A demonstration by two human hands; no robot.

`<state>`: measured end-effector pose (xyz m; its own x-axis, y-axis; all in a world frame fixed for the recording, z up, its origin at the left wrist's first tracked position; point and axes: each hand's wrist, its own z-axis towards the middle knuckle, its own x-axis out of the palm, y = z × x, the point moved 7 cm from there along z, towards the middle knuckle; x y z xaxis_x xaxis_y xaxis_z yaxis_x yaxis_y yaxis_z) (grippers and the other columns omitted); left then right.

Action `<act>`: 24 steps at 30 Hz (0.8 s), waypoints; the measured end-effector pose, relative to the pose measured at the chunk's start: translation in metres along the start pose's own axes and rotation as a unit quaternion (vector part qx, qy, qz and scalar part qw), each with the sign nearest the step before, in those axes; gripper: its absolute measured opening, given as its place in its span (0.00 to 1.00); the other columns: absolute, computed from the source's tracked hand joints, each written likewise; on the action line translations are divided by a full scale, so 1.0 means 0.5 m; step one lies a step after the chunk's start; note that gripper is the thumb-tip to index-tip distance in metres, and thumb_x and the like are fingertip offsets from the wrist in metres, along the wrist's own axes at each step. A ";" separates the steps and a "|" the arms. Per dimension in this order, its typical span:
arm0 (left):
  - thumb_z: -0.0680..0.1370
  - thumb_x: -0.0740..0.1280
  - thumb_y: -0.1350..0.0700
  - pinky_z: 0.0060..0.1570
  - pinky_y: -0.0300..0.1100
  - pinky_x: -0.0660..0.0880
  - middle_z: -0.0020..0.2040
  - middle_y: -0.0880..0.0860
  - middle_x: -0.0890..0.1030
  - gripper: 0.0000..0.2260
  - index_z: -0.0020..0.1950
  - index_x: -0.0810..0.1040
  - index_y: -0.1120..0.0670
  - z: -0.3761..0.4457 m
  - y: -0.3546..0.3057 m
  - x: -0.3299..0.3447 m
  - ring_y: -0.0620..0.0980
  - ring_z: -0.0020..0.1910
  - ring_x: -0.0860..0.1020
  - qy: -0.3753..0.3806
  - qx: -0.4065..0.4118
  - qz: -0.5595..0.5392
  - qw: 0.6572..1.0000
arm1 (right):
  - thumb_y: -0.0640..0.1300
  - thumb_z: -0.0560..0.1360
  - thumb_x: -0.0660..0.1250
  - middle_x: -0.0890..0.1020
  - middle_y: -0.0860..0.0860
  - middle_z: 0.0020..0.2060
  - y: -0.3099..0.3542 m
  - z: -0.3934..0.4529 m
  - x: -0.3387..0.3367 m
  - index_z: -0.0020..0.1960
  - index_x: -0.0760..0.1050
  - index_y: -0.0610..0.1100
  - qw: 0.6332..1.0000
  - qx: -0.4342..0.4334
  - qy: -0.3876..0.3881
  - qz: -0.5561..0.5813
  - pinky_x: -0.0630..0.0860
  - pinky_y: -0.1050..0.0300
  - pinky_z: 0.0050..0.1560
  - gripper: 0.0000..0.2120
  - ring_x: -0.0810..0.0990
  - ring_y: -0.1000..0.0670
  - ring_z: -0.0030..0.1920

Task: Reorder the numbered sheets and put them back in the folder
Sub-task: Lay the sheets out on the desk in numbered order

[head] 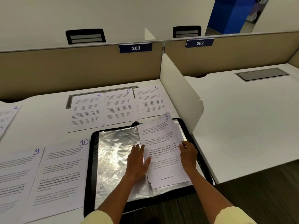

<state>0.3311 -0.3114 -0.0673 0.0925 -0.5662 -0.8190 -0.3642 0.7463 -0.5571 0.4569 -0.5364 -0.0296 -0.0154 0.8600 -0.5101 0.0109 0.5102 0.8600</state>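
The left hand lies flat with its fingers straight on the open folder's shiny plastic sleeve, its thumb touching the left edge of the sheet marked 3; the right hand pinches that sheet's right edge, fingers curled over the paper; the sheet marked 3 tops a small stack on the folder's right side, its upper corner tilted up over the folder's far rim, and the edges of at least one more sheet show beneath it at the near end; the black-rimmed folder lies open at the right end of the worktop, hanging over the near edge; beyond it lie sheets 4, 5 and 6 side by side; to the left of the folder lie sheet 10 and sheet 9; sheet 2 lies at the far left; a white divider stands just right of the folder; plates reading 303 and 302 hang on the back partition.
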 end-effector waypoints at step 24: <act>0.73 0.76 0.60 0.43 0.45 0.82 0.44 0.53 0.86 0.05 0.47 0.83 0.57 0.016 0.363 -0.290 0.53 0.44 0.84 -0.078 -0.192 -0.370 0.905 | 0.43 0.80 0.69 0.83 0.48 0.44 0.250 -0.031 0.372 0.52 0.81 0.41 0.982 0.066 0.036 0.176 0.77 0.54 0.49 0.06 0.81 0.47 0.46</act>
<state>0.2592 -0.0907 -0.0508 0.5622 -0.7829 -0.2665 -0.4412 -0.0115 -0.8973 0.4401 -0.3130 -0.0167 -0.0574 0.9827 -0.1759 0.1582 0.1829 0.9703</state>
